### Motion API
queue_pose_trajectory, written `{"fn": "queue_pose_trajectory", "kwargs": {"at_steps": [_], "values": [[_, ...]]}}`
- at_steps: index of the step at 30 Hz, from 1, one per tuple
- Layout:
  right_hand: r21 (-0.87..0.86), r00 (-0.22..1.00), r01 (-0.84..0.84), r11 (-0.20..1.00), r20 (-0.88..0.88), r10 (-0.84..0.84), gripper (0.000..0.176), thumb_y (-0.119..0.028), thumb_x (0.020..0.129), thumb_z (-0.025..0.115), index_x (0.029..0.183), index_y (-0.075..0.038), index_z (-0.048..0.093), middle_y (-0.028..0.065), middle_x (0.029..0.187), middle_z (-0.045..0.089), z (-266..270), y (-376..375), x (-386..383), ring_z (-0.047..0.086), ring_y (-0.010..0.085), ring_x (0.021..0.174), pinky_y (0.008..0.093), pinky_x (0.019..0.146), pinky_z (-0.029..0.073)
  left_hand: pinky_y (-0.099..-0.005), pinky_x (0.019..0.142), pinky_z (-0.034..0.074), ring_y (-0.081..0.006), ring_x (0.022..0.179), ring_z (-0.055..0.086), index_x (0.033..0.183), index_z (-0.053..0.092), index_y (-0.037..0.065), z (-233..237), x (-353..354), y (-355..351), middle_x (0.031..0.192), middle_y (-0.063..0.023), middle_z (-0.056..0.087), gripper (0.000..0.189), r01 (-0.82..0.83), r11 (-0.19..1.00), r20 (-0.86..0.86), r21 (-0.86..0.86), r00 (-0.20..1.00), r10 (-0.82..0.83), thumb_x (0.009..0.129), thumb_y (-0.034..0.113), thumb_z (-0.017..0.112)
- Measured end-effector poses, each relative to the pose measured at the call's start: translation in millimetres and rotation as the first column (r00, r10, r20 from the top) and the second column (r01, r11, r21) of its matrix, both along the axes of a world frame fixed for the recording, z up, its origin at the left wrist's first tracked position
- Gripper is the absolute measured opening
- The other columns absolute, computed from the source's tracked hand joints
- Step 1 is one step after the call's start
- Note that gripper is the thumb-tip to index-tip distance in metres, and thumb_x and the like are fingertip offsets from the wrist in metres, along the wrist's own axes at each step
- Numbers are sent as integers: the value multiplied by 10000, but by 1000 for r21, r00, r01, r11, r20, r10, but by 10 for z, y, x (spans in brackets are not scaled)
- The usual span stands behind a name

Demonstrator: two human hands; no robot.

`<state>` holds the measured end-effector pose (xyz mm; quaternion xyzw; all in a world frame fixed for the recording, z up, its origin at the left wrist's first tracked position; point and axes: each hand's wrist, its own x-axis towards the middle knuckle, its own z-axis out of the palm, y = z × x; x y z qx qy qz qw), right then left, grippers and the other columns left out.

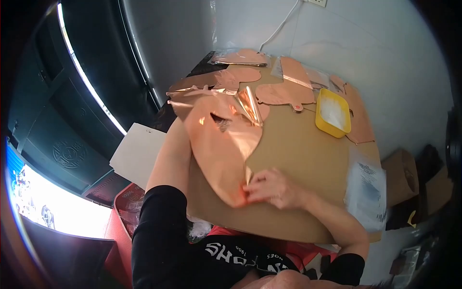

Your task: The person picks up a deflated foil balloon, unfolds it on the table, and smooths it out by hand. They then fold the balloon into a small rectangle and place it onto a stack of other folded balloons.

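Note:
A flat, uninflated rose-gold foil balloon (219, 149) lies across the left half of the table, creased and shiny, with a dark slot near its upper middle. My right hand (274, 189) pinches its lower right edge, the thumb and fingers closed together and slightly blurred. My left forearm (169, 156) reaches up beneath the balloon's left side. Foil covers my left hand, so its fingers are hidden. A folded, curled flap (249, 107) of shiny foil rises at the balloon's upper right.
More flat foil balloons (284, 94) lie along the table's (298, 149) far side. A yellow tub (321, 126) with whitish contents stands at right, near clear plastic bags (366, 192). A white box (134, 154) and red basket (126, 204) are left; cardboard boxes (399, 176) stand right.

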<state>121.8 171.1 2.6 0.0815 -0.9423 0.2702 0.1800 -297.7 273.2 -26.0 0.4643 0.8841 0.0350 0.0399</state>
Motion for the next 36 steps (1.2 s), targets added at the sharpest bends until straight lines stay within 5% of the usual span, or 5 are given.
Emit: {"fn": "queue_pose_trajectory", "kwargs": {"at_steps": [8,14,18,31,36], "values": [[-230,959,-59,971,258,119,290,-163,910,648,1183,-67,637,78,1168,665,243,-726,533,606,248,1120,369,962,434,-755,1070,87,-561,1431,130,1516,341,198,167,146,-32,1552,-271,254,801,12,998,55,64,998,-16,889,696,326],[-302,998,24,953,70,-2,467,-315,941,598,1344,-88,536,153,1366,531,73,-410,277,491,355,1263,441,1045,383,-752,1034,185,-483,1365,330,1411,472,147,131,24,-65,1493,-234,368,653,97,957,-91,273,993,-75,920,577,447],[523,946,288,802,-28,-322,518,-404,945,542,1366,-105,501,132,1430,468,33,67,-136,397,342,1348,462,1094,327,-739,972,308,-418,1327,407,1340,537,138,400,2,-215,1434,-180,432,547,318,936,-191,154,939,-287,918,486,523],[595,566,590,546,178,-805,651,-542,862,626,1231,-9,563,202,919,653,138,-528,322,618,318,1000,465,773,507,-526,903,457,-479,1016,605,1083,635,-27,691,599,-734,1087,-280,653,474,523,783,86,336,811,-579,988,397,446],[501,401,687,526,342,-850,577,-472,853,661,1175,-2,569,197,882,653,388,-540,419,634,293,954,441,750,525,-483,992,421,-435,1116,560,1043,652,-43,421,1251,-1068,1086,-263,638,466,829,554,-287,79,551,-784,983,376,458]]}}
